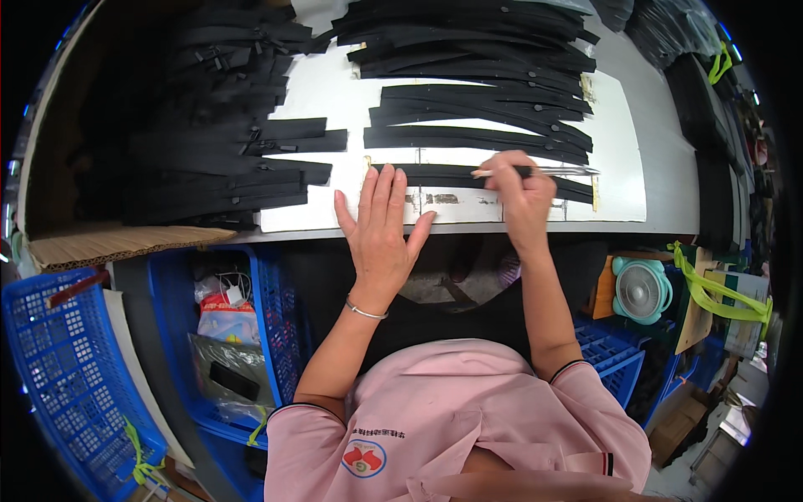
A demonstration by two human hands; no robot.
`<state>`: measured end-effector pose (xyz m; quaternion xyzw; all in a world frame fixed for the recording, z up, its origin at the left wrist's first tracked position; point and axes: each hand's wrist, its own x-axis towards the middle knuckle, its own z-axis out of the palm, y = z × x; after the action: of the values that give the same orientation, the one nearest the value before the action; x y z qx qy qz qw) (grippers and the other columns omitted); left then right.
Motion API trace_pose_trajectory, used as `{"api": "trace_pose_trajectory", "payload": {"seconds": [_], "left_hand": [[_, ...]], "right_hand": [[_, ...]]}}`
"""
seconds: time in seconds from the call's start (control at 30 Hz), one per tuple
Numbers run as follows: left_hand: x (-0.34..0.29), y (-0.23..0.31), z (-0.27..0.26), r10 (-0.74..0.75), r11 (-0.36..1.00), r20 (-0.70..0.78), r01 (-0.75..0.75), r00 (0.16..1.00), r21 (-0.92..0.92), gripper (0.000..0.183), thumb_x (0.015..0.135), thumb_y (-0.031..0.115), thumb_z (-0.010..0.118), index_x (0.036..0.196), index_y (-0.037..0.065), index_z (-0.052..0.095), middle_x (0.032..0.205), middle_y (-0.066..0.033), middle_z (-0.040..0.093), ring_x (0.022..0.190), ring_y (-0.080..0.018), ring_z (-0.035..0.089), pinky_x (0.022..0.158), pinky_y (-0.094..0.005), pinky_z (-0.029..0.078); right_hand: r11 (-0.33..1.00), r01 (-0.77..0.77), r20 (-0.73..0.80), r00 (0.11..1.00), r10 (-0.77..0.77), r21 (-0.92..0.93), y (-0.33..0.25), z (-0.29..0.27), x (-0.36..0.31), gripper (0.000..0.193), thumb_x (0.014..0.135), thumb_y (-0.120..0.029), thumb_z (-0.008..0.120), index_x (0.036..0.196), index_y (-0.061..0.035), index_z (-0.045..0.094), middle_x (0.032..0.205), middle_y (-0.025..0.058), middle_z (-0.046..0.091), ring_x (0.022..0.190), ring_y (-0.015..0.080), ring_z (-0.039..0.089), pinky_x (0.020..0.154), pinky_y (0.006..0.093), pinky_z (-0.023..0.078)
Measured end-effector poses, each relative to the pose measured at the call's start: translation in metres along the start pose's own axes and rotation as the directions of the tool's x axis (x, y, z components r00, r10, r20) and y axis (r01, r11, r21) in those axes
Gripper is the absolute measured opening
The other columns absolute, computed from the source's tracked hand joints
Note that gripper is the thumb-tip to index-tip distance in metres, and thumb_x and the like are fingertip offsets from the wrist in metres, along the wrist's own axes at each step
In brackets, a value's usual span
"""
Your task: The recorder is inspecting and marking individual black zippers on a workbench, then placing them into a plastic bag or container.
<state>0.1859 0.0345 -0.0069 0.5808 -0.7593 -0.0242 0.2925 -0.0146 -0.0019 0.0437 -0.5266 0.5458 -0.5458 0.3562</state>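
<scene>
My left hand (381, 226) lies flat with fingers spread at the front edge of the white table (335, 92), its fingertips touching the left end of a black zipper strip (456, 176). My right hand (517, 192) is closed around a thin pen-like tool (552, 171) whose silver tip points right over the same strip. More black zipper strips (477, 138) lie in rows just beyond it. A thin bracelet sits on my left wrist.
A large heap of black zippers (209, 125) fills the table's left side, another pile (468, 33) the far edge. Below the table stand blue plastic crates (75, 368) with bags, a brown cardboard edge (109, 244), and a small teal fan (641, 290) at right.
</scene>
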Motion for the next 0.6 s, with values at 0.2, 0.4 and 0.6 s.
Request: {"api": "trace_pose_trajectory", "payload": {"seconds": [0.2,0.4,0.6], "left_hand": [[0.000,0.001,0.002,0.006,1.000,0.025,-0.006,1.000,-0.015,0.069,0.089,0.040,0.077,0.144,0.002,0.056,0.148,-0.0124,0.055,0.144,-0.0295,0.044,0.122,-0.0612,0.013],[0.001,0.002,-0.004,-0.003,1.000,0.072,0.003,0.997,-0.006,0.070,0.090,0.038,0.076,0.145,0.002,0.054,0.151,-0.0132,0.053,0.146,-0.0308,0.042,0.122,-0.0619,0.012],[0.014,0.035,-0.005,0.038,0.986,0.039,-0.031,0.999,-0.161,0.066,0.090,0.029,0.077,0.147,0.005,0.054,0.152,-0.0127,0.052,0.147,-0.0311,0.041,0.122,-0.0584,0.017]], "right_hand": [[0.991,-0.032,-0.078,0.997,0.021,-0.131,0.016,-0.041,0.004,0.019,0.099,-0.008,0.062,0.089,0.0039,0.072,0.082,0.0031,0.072,0.066,0.0054,0.058,0.060,0.0223,0.044],[0.975,0.012,-0.057,0.998,-0.025,-0.220,0.035,-0.041,0.006,0.022,0.097,-0.008,0.065,0.084,0.0091,0.069,0.081,0.0078,0.073,0.064,0.0111,0.063,0.058,0.0262,0.045],[0.982,0.023,-0.033,0.999,-0.030,-0.185,0.041,-0.042,0.007,0.022,0.096,-0.007,0.066,0.083,0.0102,0.067,0.085,0.0074,0.074,0.063,0.0119,0.063,0.058,0.0269,0.045]]}}
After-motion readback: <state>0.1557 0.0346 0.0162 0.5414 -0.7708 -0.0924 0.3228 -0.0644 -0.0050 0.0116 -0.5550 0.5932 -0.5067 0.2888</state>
